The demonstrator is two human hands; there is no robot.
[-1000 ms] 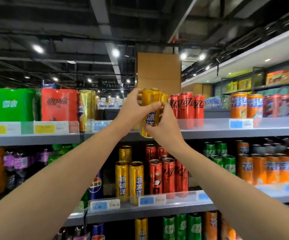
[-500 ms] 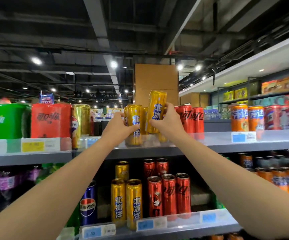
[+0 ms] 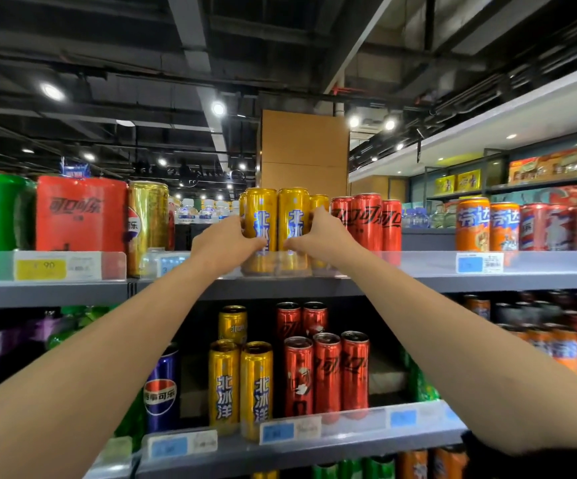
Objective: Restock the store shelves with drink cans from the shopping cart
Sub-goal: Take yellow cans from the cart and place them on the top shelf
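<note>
The upper shelf point(image 3: 418, 281) is flat grey metal with a clear plastic lip; two tall yellow cans point(image 3: 276, 219) stand upright on it, smooth, glossy, slim cylinders beside the red cans point(image 3: 366, 219); the left hand point(image 3: 224, 245) grasps one, the right hand point(image 3: 318, 236) the other; best to seat both flat, labels forward, before letting go.

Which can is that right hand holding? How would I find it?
Look at the top shelf, between the gold can and the red cans. Two yellow cans stand in front; the right hand holds the right-hand yellow can, beside the red ones.
</note>
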